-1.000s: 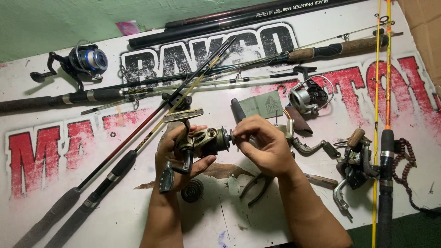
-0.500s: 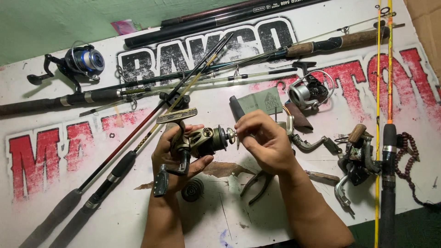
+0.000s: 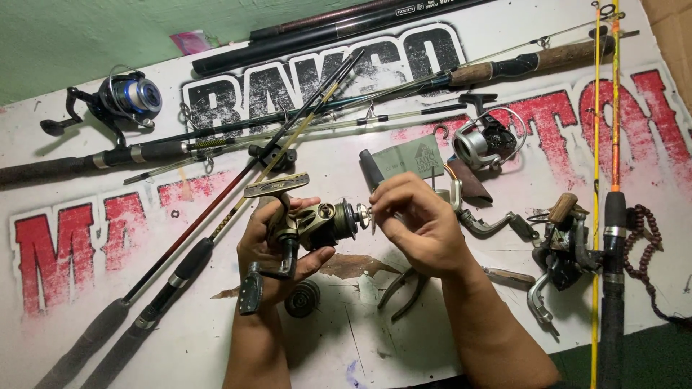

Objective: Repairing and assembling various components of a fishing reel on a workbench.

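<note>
Olive-gold metal marks the spinning reel body (image 3: 306, 225), held above the white bench (image 3: 216, 338) with its black handle hanging down. The left hand (image 3: 270, 248) is wrapped around the reel. The right hand (image 3: 418, 227) pinches a small part at the reel's front end. Just below the reel lie a dark spool (image 3: 301, 297) and pliers (image 3: 405, 289); a silver reel (image 3: 484, 142) sits beyond it.

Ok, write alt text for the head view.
Left hand holds a bronze reel while the right hand pinches its front end, over a white table strewn with rods, other reels and pliers.
</note>
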